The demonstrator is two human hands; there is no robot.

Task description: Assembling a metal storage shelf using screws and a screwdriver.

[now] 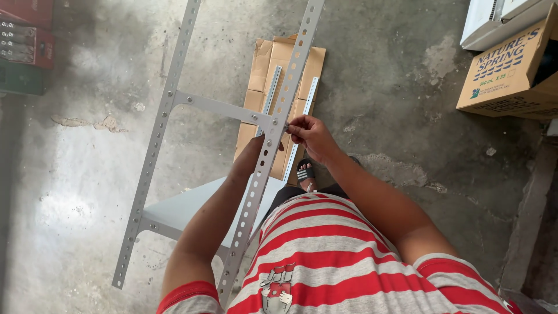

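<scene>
A grey metal shelf frame stands in front of me, made of two slotted angle uprights [157,139] joined by a cross bar [224,108] and a flat grey shelf panel [186,210] lower down. My right hand [311,135] pinches a small fastener at the joint where the cross bar meets the right upright [273,145]. My left hand [256,148] reaches behind that upright, mostly hidden by it. Whether it holds anything I cannot see.
Flattened cardboard [279,75] lies on the concrete floor with two loose slotted angle bars [307,107] on it. A printed cardboard box [514,70] sits at the upper right, a white object [494,20] above it, and crates [23,43] at the upper left. My sandalled foot [306,174] is below the joint.
</scene>
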